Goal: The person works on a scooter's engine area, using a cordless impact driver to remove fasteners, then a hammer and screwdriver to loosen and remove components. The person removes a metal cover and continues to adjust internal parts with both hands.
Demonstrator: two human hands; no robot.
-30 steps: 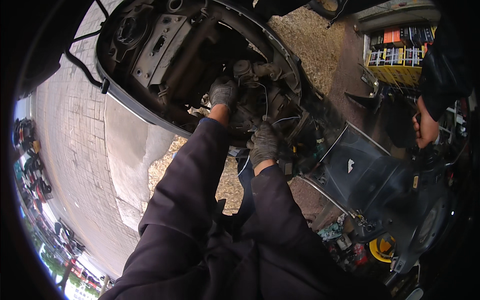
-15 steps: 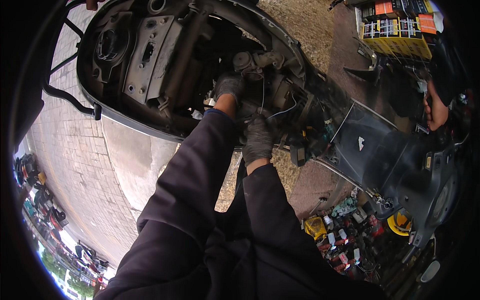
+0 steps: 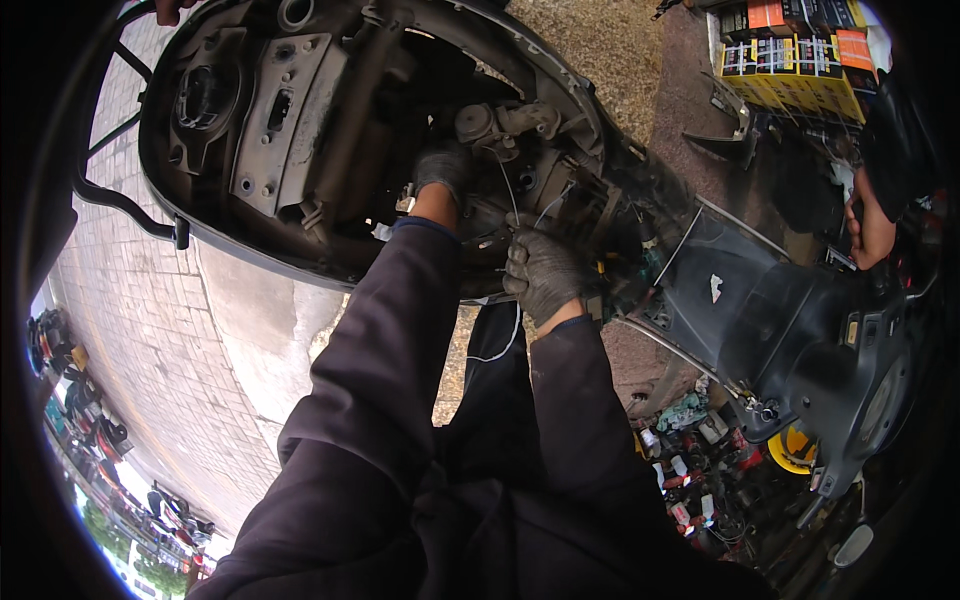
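Note:
In front of me lies the open body of a scooter, its dusty frame and engine parts exposed. My left hand, in a dark glove, reaches into the dark cavity beside a round metal engine part; its fingers are hidden. My right hand, also gloved, is closed in a fist at the near edge of the body. A thin pale cable runs from near the round part down into that fist, and a loose length hangs below it. A second pale wire curves just above the right hand.
The scooter's footboard and handlebar section extend right. Another person's hand is at the right; more fingers show at top left. Tools and parts clutter the lower right, near a yellow round object. Boxes stand top right.
My right hand has moved right and slightly down, turning, with the cable's loose length now looping below it. My left hand has shifted slightly left along with the whole view.

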